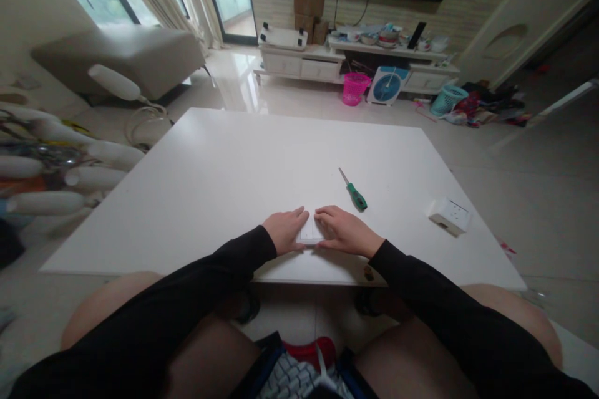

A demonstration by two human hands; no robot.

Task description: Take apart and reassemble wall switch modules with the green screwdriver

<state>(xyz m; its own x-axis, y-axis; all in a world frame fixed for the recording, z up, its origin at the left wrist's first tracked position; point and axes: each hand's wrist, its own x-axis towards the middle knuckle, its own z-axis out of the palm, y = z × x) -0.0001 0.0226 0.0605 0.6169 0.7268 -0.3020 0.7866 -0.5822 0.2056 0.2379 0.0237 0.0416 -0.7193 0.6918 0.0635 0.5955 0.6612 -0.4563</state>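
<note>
At the near middle of the white table (pixel 262 156), a small square white wall switch (pixel 309 232) lies flat, with thin dividing lines on its face. My left hand (pixel 286 230) grips its left side, fingers on the top edge and thumb at the near edge. On the opposite side my right hand (pixel 345 230) holds it the same way, fingers bent over the face. Both palms hide the switch's sides. Beyond my right hand lies a screwdriver (pixel 356 196) with a green handle, its tip pointing away to the left.
A white socket box (pixel 450 217) sits near the table's right edge. Small brownish bits (pixel 369 272) lie at the near edge by my right sleeve. White bottle-shaped objects (pixel 100 177) crowd the left side. Across the floor stand a pink basket (pixel 354 88) and a blue fan (pixel 387 86).
</note>
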